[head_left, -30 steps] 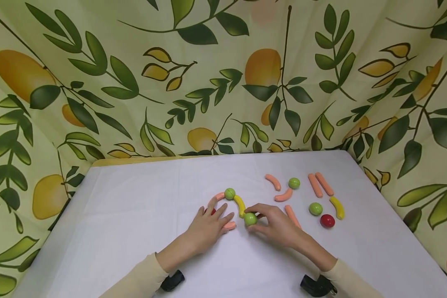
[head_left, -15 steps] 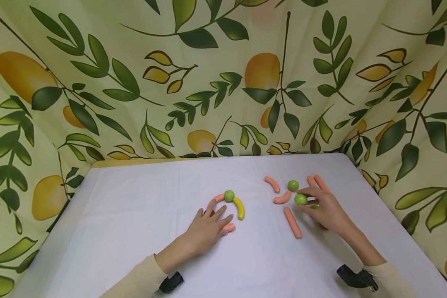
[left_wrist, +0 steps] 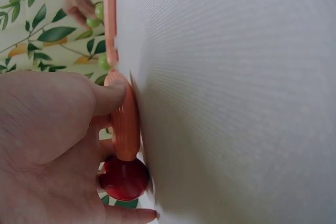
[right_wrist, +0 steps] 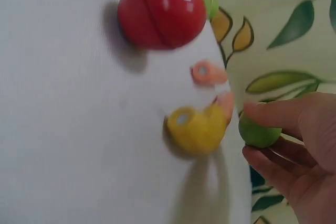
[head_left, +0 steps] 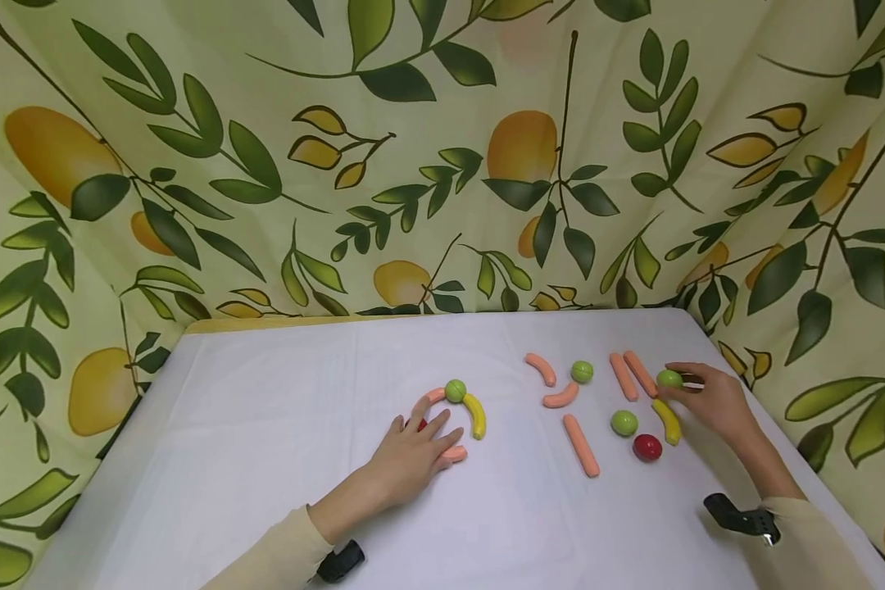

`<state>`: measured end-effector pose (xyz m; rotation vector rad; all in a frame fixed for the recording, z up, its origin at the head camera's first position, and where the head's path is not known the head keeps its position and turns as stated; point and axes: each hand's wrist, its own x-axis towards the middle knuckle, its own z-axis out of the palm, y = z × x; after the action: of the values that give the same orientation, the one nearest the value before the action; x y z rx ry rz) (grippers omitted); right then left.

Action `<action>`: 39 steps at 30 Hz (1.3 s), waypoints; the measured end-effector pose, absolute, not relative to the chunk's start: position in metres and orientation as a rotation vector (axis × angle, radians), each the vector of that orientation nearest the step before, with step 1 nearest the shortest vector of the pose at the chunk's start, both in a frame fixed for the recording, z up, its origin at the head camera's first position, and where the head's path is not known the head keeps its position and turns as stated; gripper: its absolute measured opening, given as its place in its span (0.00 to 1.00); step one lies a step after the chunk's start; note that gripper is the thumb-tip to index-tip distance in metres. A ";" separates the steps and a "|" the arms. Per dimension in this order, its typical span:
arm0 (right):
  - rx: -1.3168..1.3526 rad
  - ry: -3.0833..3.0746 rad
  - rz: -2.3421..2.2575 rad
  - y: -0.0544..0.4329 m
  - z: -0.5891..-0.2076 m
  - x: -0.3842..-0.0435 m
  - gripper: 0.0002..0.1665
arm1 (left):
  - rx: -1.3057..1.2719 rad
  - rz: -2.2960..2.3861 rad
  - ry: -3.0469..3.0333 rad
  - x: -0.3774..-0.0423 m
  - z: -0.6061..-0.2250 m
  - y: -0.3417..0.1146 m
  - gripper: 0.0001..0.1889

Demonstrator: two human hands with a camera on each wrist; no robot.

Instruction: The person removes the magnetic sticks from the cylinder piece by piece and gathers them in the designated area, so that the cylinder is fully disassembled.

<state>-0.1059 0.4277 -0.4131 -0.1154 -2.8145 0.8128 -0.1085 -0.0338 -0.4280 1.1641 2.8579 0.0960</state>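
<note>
My left hand [head_left: 409, 459] rests with spread fingers over a red ball [left_wrist: 126, 178] and a salmon stick [left_wrist: 125, 119]; in the left wrist view the thumb touches that stick, whose end meets the ball. Beyond the fingers, a curved salmon stick [head_left: 435, 395], a green ball [head_left: 455, 391] and a curved yellow stick [head_left: 475, 416] form an arc. At the right, my right hand [head_left: 717, 403] pinches another green ball [head_left: 669, 378] between thumb and fingers, above the table. Just below it lies a second curved yellow stick [right_wrist: 197, 129] with a grey disc on its end.
Right of centre on the white cloth [head_left: 280, 410] lie two curved salmon sticks, a straight salmon stick [head_left: 581, 445] and a green ball [head_left: 582, 371]. Two more straight sticks [head_left: 623, 377], a green ball [head_left: 624, 423] and a red ball [head_left: 647, 447] lie farther right. Patterned curtain [head_left: 413, 205] surrounds the table.
My right hand has carried the green ball away from the yellow stick's end in the arc, over to the table's far right. The left hand stays in place.
</note>
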 end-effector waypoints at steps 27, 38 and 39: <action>-0.175 -2.908 0.841 0.450 -0.428 -0.102 0.31 | 1.166 0.139 2.813 -0.109 -0.426 -0.038 0.25; -0.023 -2.941 0.801 0.451 -0.411 -0.105 0.31 | 1.201 0.211 2.819 -0.112 -0.425 -0.042 0.25; -0.013 -2.930 0.787 0.450 -0.409 -0.105 0.30 | 1.197 0.238 2.813 -0.112 -0.424 -0.042 0.26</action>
<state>-0.1049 0.4497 -0.4089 -0.0129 -2.9296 0.7875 -0.1122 -0.0423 -0.4244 1.1969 2.8129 0.2382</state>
